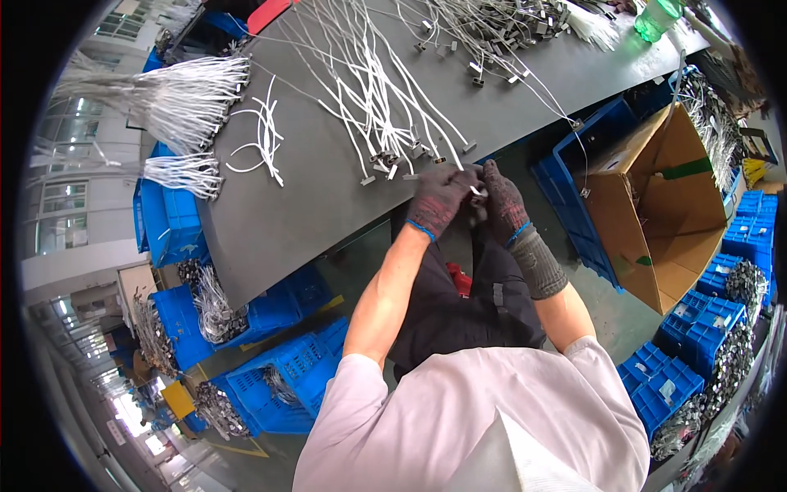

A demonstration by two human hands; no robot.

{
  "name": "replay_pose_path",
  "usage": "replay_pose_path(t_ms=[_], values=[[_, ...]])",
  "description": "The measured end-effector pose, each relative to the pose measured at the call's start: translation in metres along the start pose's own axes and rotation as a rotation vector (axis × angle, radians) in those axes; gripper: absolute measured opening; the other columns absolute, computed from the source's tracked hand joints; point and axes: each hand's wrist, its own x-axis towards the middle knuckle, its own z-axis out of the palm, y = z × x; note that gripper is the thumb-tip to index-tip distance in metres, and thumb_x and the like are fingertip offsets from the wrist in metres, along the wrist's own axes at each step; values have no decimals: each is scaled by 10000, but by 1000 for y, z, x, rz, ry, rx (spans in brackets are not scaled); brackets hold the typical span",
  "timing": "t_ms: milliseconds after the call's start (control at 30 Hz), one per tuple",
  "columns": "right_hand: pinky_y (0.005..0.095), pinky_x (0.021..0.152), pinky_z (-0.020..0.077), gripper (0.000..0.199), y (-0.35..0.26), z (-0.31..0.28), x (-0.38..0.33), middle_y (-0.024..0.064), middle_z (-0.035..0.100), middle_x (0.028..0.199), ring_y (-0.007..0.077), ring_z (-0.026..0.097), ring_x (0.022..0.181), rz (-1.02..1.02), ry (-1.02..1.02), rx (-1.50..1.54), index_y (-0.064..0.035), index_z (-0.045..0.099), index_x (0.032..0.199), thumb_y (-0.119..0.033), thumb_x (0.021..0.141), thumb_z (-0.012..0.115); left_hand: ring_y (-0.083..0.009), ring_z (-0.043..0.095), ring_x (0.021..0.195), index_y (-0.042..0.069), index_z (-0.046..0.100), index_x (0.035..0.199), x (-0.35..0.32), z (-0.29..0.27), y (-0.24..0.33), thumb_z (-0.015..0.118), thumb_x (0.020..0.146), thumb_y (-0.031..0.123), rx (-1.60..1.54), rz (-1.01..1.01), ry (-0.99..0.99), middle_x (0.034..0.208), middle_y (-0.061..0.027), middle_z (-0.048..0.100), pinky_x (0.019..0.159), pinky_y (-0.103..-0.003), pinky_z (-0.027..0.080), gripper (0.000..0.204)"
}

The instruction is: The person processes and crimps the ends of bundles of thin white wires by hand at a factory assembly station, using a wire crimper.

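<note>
My left hand, in a dark knitted glove with a blue cuff edge, is closed at the table's near edge. A short white end of a sleeved cable shows between it and my right hand. My right hand, gloved alike, is closed close beside it; what its fingers hold is hidden and partly blurred. Just beyond my left hand lies a spread bundle of white-sleeved cables with small metal connectors at their near ends.
A grey table stretches ahead, with loose white sleeve pieces at left and a heap of connectors at the far right. An open cardboard box sits on a blue crate to the right. Blue crates stand at lower left.
</note>
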Motion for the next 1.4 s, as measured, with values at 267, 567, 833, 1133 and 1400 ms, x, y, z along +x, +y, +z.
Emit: replay_pose_path(t_ms=[267, 567, 833, 1133, 1400], values=[[460, 886, 544, 604, -17, -216, 18, 241, 682, 1117, 413, 683, 995, -342, 1142, -1531, -66, 517, 1376, -275, 857, 745, -295, 716, 944, 112, 733, 1107, 67, -165, -76, 622, 897, 504, 483, -325, 134, 962, -141, 741, 840, -424, 531, 458], [431, 921, 515, 503, 27, -324, 44, 265, 676, 1144, 400, 666, 1054, 37, 658, -1166, -44, 564, 1303, -286, 885, 705, -345, 650, 1147, 66, 617, 1197, 36, -348, -196, 663, 861, 428, 1134, -913, 850, 1341, -175, 607, 864, -481, 565, 496], [384, 844, 533, 486, 44, -303, 26, 211, 710, 1041, 307, 686, 949, 31, 575, -1349, -8, 599, 1224, -210, 819, 777, -418, 714, 936, 58, 760, 966, 45, -424, -269, 736, 779, 276, 1038, -854, 700, 982, -203, 737, 713, -487, 575, 288], [409, 690, 487, 322, -27, -184, 75, 208, 664, 808, 340, 639, 742, -532, 577, -1251, -13, 653, 994, -323, 1013, 565, -237, 676, 606, 80, 697, 809, 31, -414, -264, 612, 830, 53, 30, -911, 811, 744, -129, 696, 457, -334, 479, 92], [539, 659, 537, 180, -19, -211, -41, 234, 681, 853, 436, 686, 808, -239, 732, -1955, -73, 623, 952, -222, 963, 523, -134, 591, 575, 72, 634, 873, -14, -351, -209, 690, 869, 105, -587, -805, 573, 706, -48, 626, 491, -275, 473, 65]])
